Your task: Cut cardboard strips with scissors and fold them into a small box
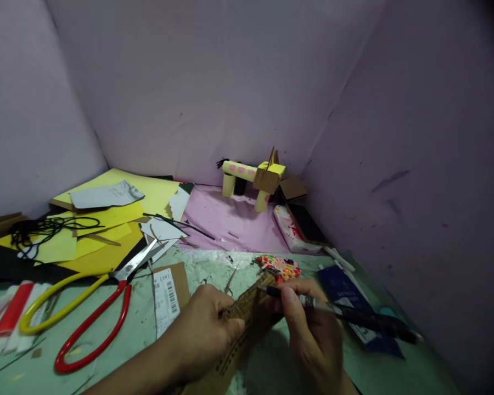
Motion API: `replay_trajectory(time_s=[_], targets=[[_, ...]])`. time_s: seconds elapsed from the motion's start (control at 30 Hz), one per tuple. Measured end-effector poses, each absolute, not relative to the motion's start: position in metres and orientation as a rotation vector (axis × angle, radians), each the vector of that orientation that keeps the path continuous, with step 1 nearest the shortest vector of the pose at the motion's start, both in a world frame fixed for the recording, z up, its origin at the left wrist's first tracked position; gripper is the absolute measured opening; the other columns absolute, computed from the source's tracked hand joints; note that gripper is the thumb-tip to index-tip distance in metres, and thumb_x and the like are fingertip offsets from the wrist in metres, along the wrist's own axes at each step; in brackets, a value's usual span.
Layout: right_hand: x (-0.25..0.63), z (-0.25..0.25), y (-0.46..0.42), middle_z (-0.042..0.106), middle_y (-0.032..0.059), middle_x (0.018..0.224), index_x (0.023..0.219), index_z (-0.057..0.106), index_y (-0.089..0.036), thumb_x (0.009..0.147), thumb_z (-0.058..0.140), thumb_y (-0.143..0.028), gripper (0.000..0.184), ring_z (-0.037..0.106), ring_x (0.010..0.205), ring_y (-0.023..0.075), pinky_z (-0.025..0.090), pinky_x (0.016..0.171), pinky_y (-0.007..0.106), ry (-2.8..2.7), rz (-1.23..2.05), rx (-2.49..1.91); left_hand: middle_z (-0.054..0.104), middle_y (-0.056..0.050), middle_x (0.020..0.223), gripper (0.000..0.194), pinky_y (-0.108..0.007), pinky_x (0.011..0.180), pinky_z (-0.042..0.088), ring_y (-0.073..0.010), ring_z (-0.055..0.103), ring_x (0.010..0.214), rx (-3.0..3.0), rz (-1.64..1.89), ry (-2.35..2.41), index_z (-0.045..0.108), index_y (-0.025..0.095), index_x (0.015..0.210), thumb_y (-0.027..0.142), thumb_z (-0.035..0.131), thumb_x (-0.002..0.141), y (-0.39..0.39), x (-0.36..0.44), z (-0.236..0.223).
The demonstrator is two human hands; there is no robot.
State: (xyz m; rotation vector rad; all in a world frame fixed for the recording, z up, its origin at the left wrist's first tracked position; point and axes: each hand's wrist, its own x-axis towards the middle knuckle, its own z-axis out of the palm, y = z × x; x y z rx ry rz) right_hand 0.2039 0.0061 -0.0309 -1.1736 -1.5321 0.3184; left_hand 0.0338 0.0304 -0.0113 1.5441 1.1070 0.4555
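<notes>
A strip of brown corrugated cardboard (253, 310) slants across the near middle of the table. My left hand (209, 329) grips its left edge, thumb on top. In my right hand (313, 323) is a black pen (308, 302), its tip pointing left at the cardboard's upper part; whether tip and card touch I cannot tell. Just beyond the card lies a crumpled, colourful patterned wrapper (280, 267). Left of my left hand are a cardboard piece with a barcode label (167, 299) and open scissors (127, 274) with one yellow and one red handle.
A yellow paper animal figure (241, 170) with pink spots stands at the back on pink paper (230, 219). Yellow sheets (107, 230) and black cord (41, 233) lie left, markers (14, 312) nearer. A blue packet (349, 291) and white-red pack (290, 227) lie right. Walls enclose the table.
</notes>
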Motion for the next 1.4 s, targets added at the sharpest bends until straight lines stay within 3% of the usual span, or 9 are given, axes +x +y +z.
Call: replay_trajectory(time_s=[0.77,1.4], targets=[[0.193,-0.031,0.002,0.061,-0.0006,0.061,0.079,0.056,-0.021,0.086,0.048,-0.022,0.01,0.057,0.053,0.0135,0.043,0.052,0.026,-1.586,0.152,-1.223,0.03,0.006,0.048,0.018,-0.025,0.043,0.019,-0.0095,0.028,0.048,1.53,0.45,1.109,0.035,0.02,0.048,0.02,0.044,0.062,0.028,0.036,-0.009],[0.184,-0.032,-0.002,0.057,-0.0018,0.059,0.076,0.056,-0.021,0.086,0.048,-0.022,0.013,0.055,0.053,0.0124,0.042,0.052,0.025,-1.575,0.171,-1.213,0.027,0.006,0.05,0.028,-0.025,0.043,0.019,-0.0097,0.026,0.05,1.564,0.476,1.082,0.032,0.021,0.046,0.024,0.049,0.069,0.03,0.035,-0.01]])
